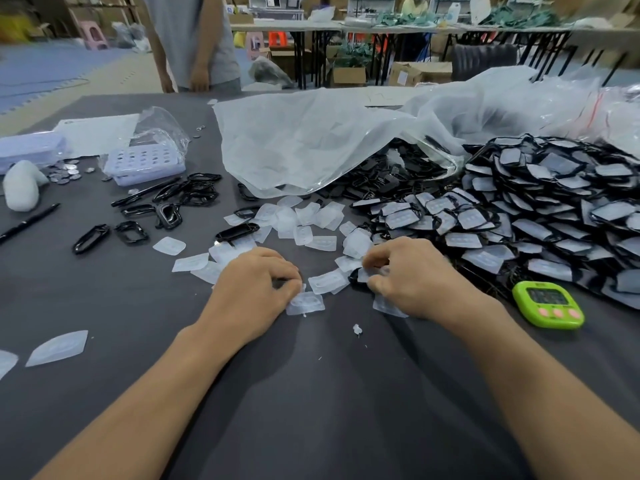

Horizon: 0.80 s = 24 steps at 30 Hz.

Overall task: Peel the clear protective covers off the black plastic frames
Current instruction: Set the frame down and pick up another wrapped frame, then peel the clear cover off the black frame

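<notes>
The right hand (pixel 412 275) has thumb and forefinger closed in a pinch on a covered frame (pixel 358 276). Its black edge pokes out just left of the fingertips, with clear film bunched between them. Across a short gap, the left hand (pixel 256 282) is curled, its thumb and forefinger tips drawn together just above a clear cover (pixel 306 303) lying on the table (pixel 311 393). Whether it pinches that cover or only touches it I cannot tell. To peel well, I judge the right hand should hold the rigid frame steady while the left catches a free corner of film and draws it back low and slowly, so the thin film comes off whole rather than tearing and the frame does not flex. Counting outward, there is one frame in the grip. Roughly thirty loose covers (pixel 287 220) lie scattered just beyond and to either side of the hands, plus two nearer the person, far to the left. About ten bare frames (pixel 131 233) lie further out beyond the left hand. A heap of covered frames (pixel 554 209) sits out past the right hand, far too many to count, spilling from one plastic bag (pixel 311 143). One green timer (pixel 549 304) sits just right of the right wrist, and one pen (pixel 29 221) and two lavender boxes (pixel 145 162) lie far left.
</notes>
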Motion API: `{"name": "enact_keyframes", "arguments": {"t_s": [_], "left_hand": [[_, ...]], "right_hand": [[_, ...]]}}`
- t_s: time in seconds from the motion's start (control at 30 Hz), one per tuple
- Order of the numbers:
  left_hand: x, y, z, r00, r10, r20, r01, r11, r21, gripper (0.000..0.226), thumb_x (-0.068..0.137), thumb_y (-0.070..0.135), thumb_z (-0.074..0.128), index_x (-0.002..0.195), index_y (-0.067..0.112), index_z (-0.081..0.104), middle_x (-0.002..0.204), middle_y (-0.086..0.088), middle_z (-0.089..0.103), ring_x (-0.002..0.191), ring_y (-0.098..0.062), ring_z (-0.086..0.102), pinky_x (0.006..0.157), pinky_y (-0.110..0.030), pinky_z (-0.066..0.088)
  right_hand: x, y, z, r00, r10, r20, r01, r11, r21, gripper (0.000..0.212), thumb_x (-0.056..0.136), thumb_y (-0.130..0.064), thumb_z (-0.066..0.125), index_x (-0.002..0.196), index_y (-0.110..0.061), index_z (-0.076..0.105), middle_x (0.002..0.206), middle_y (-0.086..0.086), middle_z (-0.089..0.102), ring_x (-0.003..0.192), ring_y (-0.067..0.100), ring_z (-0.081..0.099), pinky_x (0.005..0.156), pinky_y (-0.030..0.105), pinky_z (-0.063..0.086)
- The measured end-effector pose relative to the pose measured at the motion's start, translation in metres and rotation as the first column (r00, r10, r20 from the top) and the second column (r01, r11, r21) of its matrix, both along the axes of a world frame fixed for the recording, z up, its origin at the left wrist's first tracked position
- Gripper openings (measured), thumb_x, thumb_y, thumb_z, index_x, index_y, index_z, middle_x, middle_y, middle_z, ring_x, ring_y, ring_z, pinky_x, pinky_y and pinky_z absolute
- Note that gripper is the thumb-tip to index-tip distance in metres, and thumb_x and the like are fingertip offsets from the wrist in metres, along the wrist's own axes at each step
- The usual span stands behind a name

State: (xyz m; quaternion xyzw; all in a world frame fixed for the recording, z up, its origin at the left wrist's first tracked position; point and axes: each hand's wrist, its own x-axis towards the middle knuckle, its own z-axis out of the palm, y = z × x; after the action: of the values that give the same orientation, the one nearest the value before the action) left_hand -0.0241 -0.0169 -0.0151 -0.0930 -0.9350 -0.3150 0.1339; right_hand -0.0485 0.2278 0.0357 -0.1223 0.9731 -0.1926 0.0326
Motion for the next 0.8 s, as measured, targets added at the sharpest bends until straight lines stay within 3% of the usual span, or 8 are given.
{"name": "enact_keyframes", "arguments": {"t_s": [0.13,0.17,0.27,0.33,0.43,0.53,0.63,0.8], "left_hand": [[0.001,0.000,0.000,0.994,0.071,-0.078,-0.075,0.996,-0.049,0.016,0.083,0.015,0.077,0.073,0.028,0.079,0.082,0.016,0.070,0.092,-0.001,0.057,0.081,-0.010,0.039],[0.002,-0.001,0.000,0.988,0.111,-0.104,-0.114,0.993,-0.026,0.017,0.083,0.015,0.077,0.072,0.028,0.078,0.081,0.017,0.070,0.093,-0.001,0.056,0.081,-0.011,0.037],[0.008,0.002,0.002,0.944,0.264,-0.197,-0.250,0.964,0.093,0.018,0.086,0.016,0.075,0.074,0.029,0.075,0.080,0.023,0.063,0.095,0.000,0.051,0.083,-0.020,0.034],[0.010,0.006,0.005,0.933,0.295,-0.208,-0.275,0.954,0.121,0.015,0.094,0.021,0.069,0.082,0.031,0.072,0.080,0.020,0.064,0.087,-0.006,0.054,0.078,-0.026,0.035],[0.017,0.014,0.006,0.955,0.216,-0.203,-0.207,0.976,0.064,0.012,0.106,0.027,0.052,0.097,0.026,0.060,0.069,0.008,0.066,0.063,-0.021,0.056,0.062,-0.037,0.040],[0.031,0.023,0.007,0.966,0.143,-0.215,-0.118,0.985,0.125,0.017,0.106,0.035,0.042,0.099,0.024,0.054,0.059,0.010,0.055,0.052,-0.012,0.050,0.054,-0.030,0.039],[0.038,0.026,0.006,0.976,0.121,-0.180,-0.082,0.974,0.210,0.012,0.106,0.032,0.048,0.095,0.031,0.051,0.056,0.010,0.052,0.053,-0.012,0.046,0.052,-0.017,0.035],[0.033,0.021,0.009,0.974,0.226,-0.034,-0.185,0.868,0.461,0.013,0.098,0.024,0.066,0.095,0.035,0.060,0.056,0.011,0.063,0.047,-0.005,0.052,0.052,-0.009,0.041]], "right_hand": [[0.009,0.003,-0.002,0.994,-0.094,-0.048,0.083,0.977,-0.195,0.029,0.089,-0.017,0.069,0.114,-0.029,0.077,0.082,-0.023,0.065,0.074,-0.007,0.058,0.070,-0.002,0.038],[0.011,0.008,-0.001,0.987,-0.148,-0.064,0.131,0.966,-0.225,0.028,0.089,-0.016,0.069,0.113,-0.029,0.078,0.084,-0.022,0.068,0.075,-0.005,0.059,0.073,0.000,0.039],[0.019,0.025,-0.001,0.958,-0.276,-0.079,0.269,0.959,-0.093,0.023,0.087,-0.017,0.069,0.104,-0.027,0.079,0.100,-0.004,0.077,0.098,0.019,0.068,0.088,0.030,0.054],[0.024,0.030,-0.002,0.950,-0.309,-0.049,0.309,0.951,-0.025,0.017,0.088,-0.021,0.071,0.103,-0.026,0.078,0.102,-0.002,0.077,0.104,0.023,0.067,0.089,0.032,0.053],[0.031,0.032,-0.001,0.961,-0.271,0.059,0.277,0.950,-0.146,0.025,0.091,-0.025,0.074,0.116,-0.026,0.075,0.113,-0.007,0.074,0.111,0.016,0.066,0.097,0.027,0.048],[0.038,0.035,-0.001,0.977,-0.192,0.092,0.203,0.971,-0.125,0.038,0.090,-0.012,0.072,0.125,-0.027,0.071,0.119,-0.011,0.072,0.108,0.007,0.063,0.091,0.016,0.041],[0.043,0.037,-0.004,0.978,-0.205,0.035,0.208,0.968,-0.137,0.034,0.084,-0.011,0.078,0.113,-0.028,0.075,0.086,-0.023,0.065,0.078,-0.009,0.054,0.067,-0.002,0.035],[0.045,0.033,-0.005,0.980,-0.195,0.039,0.199,0.956,-0.217,0.033,0.072,-0.020,0.088,0.095,-0.037,0.074,0.081,-0.023,0.058,0.076,-0.010,0.056,0.057,-0.002,0.035]]}}
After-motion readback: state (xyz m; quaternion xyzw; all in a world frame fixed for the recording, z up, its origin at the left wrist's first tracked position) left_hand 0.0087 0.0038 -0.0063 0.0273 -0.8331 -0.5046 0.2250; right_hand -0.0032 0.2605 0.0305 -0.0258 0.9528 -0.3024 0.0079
